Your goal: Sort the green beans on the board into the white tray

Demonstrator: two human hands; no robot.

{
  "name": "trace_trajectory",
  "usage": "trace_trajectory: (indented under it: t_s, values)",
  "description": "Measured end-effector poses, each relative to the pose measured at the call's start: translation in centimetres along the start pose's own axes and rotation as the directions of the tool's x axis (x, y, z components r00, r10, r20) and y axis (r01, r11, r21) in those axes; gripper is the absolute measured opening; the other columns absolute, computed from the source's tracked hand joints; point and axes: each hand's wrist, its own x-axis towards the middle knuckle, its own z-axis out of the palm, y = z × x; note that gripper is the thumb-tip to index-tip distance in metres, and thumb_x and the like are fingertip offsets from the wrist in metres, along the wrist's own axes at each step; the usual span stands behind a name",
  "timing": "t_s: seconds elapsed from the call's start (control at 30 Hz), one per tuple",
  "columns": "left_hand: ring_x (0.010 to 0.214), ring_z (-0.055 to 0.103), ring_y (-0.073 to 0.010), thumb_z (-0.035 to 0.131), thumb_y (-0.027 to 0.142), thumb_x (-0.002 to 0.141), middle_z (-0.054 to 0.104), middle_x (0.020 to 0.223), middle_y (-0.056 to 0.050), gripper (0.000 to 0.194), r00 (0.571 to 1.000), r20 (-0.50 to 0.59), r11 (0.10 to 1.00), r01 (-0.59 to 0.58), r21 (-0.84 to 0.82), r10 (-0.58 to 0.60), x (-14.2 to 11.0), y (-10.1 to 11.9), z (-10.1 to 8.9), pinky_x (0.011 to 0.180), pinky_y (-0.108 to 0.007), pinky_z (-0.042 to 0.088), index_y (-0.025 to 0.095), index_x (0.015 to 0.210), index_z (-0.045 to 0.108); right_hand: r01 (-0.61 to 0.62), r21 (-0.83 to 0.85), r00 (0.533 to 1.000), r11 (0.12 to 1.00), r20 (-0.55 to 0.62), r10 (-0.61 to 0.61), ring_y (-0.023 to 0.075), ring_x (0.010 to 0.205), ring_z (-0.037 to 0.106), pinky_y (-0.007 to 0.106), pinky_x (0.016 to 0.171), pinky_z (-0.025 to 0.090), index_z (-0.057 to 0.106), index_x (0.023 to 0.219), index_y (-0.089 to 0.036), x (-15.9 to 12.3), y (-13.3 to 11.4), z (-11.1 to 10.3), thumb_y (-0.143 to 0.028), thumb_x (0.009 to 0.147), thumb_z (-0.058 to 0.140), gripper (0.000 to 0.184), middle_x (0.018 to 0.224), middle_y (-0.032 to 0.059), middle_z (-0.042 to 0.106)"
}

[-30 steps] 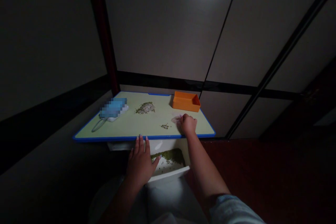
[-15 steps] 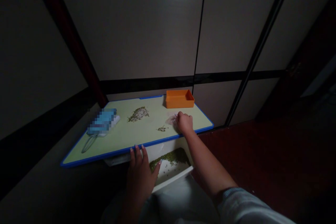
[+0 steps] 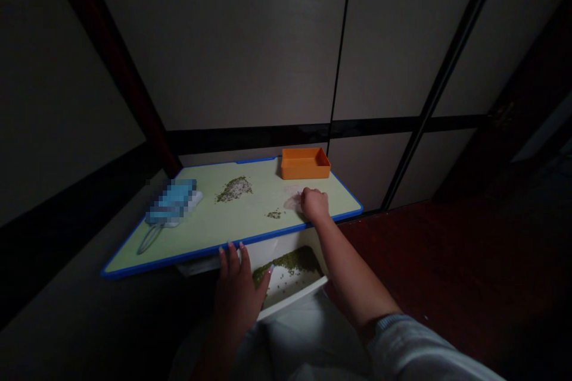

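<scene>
My right hand (image 3: 315, 205) is closed, its fingers pinched at the edge of a thin see-through plastic piece (image 3: 292, 202) lying on the pale board (image 3: 205, 223). Whether it is a bag I cannot tell. Just left of it lies a small scatter of green beans or seeds (image 3: 274, 214). A larger pile (image 3: 236, 189), green mixed with whitish bits, spreads farther left on the board. My left hand (image 3: 239, 292) is open, fingertips against the board's blue front edge and thumb stretched over a white bin (image 3: 292, 303). Inside the bin are many green beans or seeds (image 3: 297, 262).
An orange open box (image 3: 305, 171) stands at the board's back right. On its left side lies a blurred-out blue item (image 3: 174, 201) with a loop strap (image 3: 149, 239). Grey cabinet panels (image 3: 250, 47) rise behind. Dark red floor (image 3: 415, 262) shows at right.
The whole view has shifted slightly, so everything sits a little higher in it. Both hands keep nearly the same places on the board.
</scene>
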Motion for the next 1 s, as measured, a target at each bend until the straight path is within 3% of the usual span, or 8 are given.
trace_trajectory:
  t_s: [0.2, 0.4, 0.67, 0.87, 1.0]
  values:
    - [0.142, 0.010, -0.0424, 0.047, 0.049, 0.083, 0.029, 0.146, -0.033, 0.077, 1.000, -0.007, 1.000, -0.010, 0.004, 0.010, 0.09, -0.03, 0.01, 0.107, -0.056, 0.030, -0.005, 0.136, 0.035, -0.066, 0.007, 0.996, 0.998, -0.065, 0.066, 0.0250, 0.098, 0.058, 0.036, 0.083, 0.035, 0.061, 0.102, -0.013, 0.06, 0.14, -0.18, -0.026, 0.093, 0.040, 0.026, 0.099, 0.0168, 0.066]
    - [0.141, 0.012, -0.0416, 0.047, 0.050, 0.083, 0.030, 0.145, -0.033, 0.078, 1.000, 0.027, 1.000, -0.008, 0.009, 0.007, 0.18, 0.17, -0.38, 0.109, -0.054, 0.029, -0.007, 0.135, 0.034, 0.069, 0.017, 0.997, 0.997, -0.020, -0.069, 0.0236, 0.098, 0.058, 0.034, 0.083, 0.035, 0.062, 0.103, -0.016, 0.03, -0.19, 0.03, -0.025, 0.090, 0.044, 0.024, 0.099, 0.0136, 0.066]
    - [0.142, 0.010, -0.0398, 0.048, 0.048, 0.082, 0.029, 0.148, -0.028, 0.075, 1.000, 0.008, 0.999, 0.000, -0.039, 0.001, 0.18, 0.21, -0.34, 0.108, -0.056, 0.029, 0.000, 0.138, 0.033, 0.053, -0.021, 0.998, 0.998, 0.033, -0.053, 0.0229, 0.098, 0.059, 0.035, 0.083, 0.034, 0.063, 0.104, -0.016, 0.26, 0.37, 0.21, -0.022, 0.091, 0.041, 0.026, 0.100, 0.0143, 0.067]
    - [0.142, 0.012, -0.0404, 0.050, 0.048, 0.082, 0.030, 0.147, -0.029, 0.075, 1.000, 0.013, 1.000, 0.000, -0.012, 0.000, 0.23, 0.33, -0.61, 0.108, -0.055, 0.030, -0.001, 0.136, 0.035, 0.154, 0.006, 0.984, 0.988, 0.085, -0.154, 0.0227, 0.100, 0.058, 0.034, 0.084, 0.033, 0.064, 0.100, -0.017, 0.17, 0.40, -0.21, -0.025, 0.087, 0.048, 0.022, 0.101, 0.0129, 0.067]
    - [0.141, 0.014, -0.0415, 0.049, 0.047, 0.082, 0.029, 0.146, -0.031, 0.074, 0.999, 0.033, 0.999, 0.016, 0.029, -0.017, 0.25, 0.58, -0.90, 0.107, -0.054, 0.031, -0.003, 0.135, 0.036, 0.124, 0.018, 0.990, 0.992, 0.060, -0.124, 0.0230, 0.098, 0.059, 0.034, 0.083, 0.033, 0.064, 0.099, -0.017, 0.23, 0.62, -0.11, -0.026, 0.089, 0.044, 0.024, 0.099, 0.0128, 0.068]
